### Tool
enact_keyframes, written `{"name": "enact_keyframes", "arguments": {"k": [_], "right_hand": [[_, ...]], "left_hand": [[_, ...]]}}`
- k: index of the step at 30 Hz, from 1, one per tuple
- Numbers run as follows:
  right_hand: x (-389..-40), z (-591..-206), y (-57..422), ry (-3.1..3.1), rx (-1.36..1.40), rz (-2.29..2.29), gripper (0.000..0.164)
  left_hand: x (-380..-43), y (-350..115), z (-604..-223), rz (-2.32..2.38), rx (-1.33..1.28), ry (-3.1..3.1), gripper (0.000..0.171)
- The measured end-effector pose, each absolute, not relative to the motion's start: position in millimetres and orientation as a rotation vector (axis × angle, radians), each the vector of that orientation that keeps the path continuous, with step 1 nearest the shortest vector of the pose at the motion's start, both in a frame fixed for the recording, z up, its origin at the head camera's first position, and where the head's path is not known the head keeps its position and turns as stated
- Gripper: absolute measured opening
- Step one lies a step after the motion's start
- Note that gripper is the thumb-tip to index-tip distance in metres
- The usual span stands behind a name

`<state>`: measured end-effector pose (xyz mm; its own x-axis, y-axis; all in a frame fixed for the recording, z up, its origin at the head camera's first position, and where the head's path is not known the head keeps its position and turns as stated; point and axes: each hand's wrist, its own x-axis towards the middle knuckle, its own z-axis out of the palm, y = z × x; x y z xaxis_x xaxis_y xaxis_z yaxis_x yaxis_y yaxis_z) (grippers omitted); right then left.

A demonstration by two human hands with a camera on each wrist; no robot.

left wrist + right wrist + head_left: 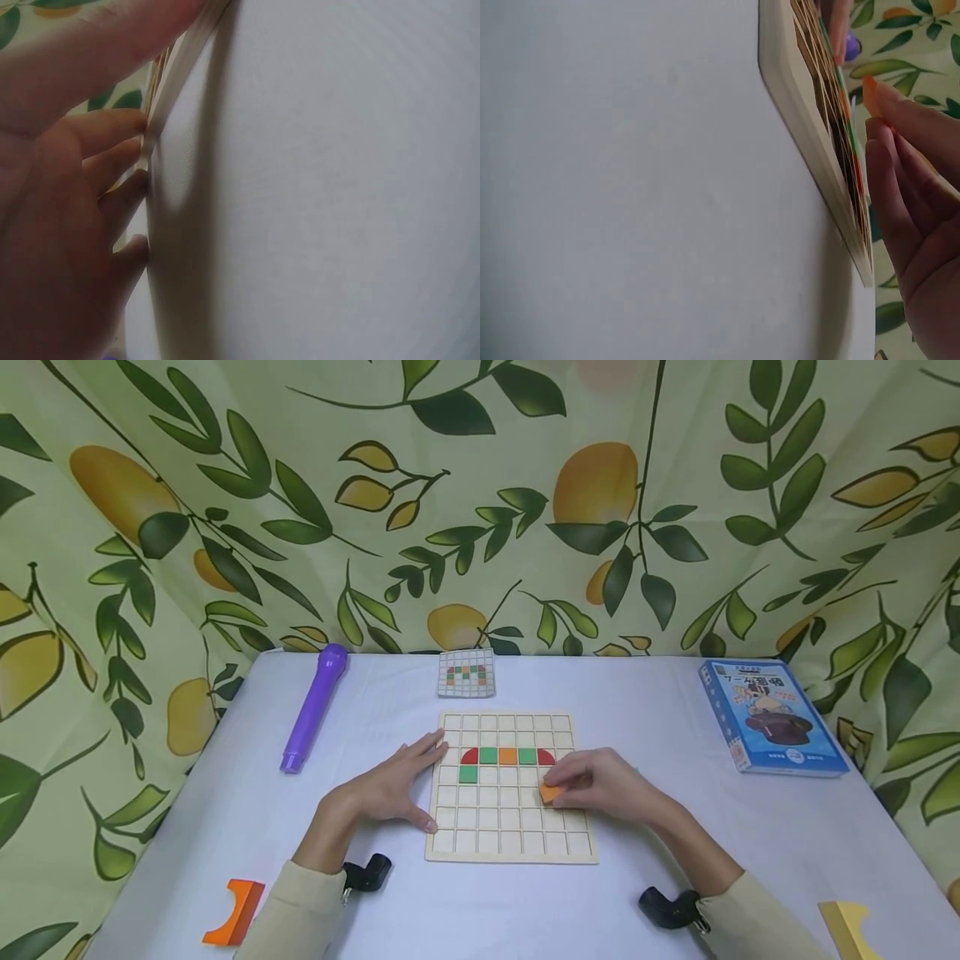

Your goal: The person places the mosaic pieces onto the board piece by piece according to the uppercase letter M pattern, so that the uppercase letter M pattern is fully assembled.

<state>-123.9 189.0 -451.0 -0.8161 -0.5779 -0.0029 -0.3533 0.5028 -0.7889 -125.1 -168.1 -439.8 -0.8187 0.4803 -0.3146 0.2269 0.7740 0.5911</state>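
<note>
A wooden grid board (498,842) lies flat on the table. One row of it holds a red rounded tile (469,757), a green tile (488,756), an orange tile (508,757), another green tile and a second red rounded tile. Below the left red one sits one more green tile (468,774). My right hand (606,783) pinches an orange square tile (550,793) between thumb and fingers, over the board's right side. With fingers and thumb spread, my left hand (386,781) touches the board's left edge; in the left wrist view its fingertips (133,251) are at that edge.
Behind the board is a small card (467,675) printed with a coloured grid pattern. A purple tube-shaped object (315,710) lies at left, a blue box (776,718) at right. An orange arched block (236,913) and a yellow one (850,929) sit near the front corners.
</note>
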Motion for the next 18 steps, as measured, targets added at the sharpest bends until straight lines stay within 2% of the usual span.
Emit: {"name": "enact_keyframes", "arguments": {"k": [18], "right_hand": [[-131.7,-443.9,126.9,2.418,-0.854,-1.185,0.025]], "left_hand": [[-126.6,-167.3,-439.5,0.711,0.500,2.517,0.120]]}}
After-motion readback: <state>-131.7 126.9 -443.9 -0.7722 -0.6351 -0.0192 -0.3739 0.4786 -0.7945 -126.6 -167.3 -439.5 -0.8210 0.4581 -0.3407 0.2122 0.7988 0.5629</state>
